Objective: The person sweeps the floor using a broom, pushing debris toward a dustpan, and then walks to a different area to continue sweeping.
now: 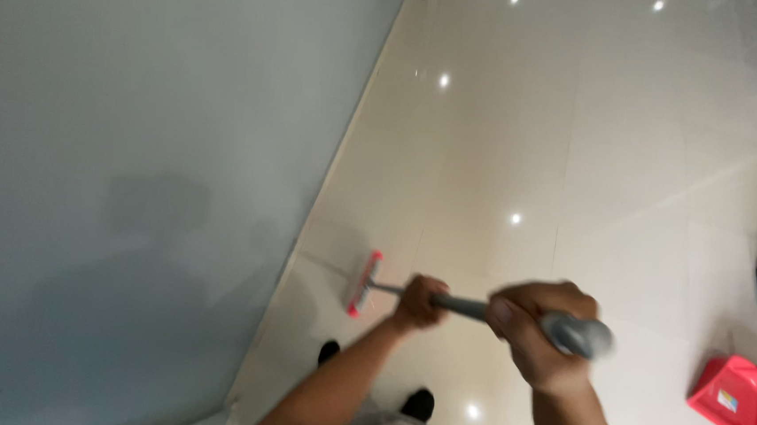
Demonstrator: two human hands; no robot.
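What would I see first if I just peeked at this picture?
Two bare hands in the lower middle hold a long grey metal broom handle: the left hand further down, the right hand near the top. Its red brush head sits on the shiny cream tile floor beside the grey wall. A red plastic dustpan lies at lower right.

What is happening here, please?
A person holds a long grey broom handle with both hands: the left hand lower down, the right hand near the top end. The red broom head rests on the shiny tiled floor beside the grey wall. A red dustpan lies to the right.
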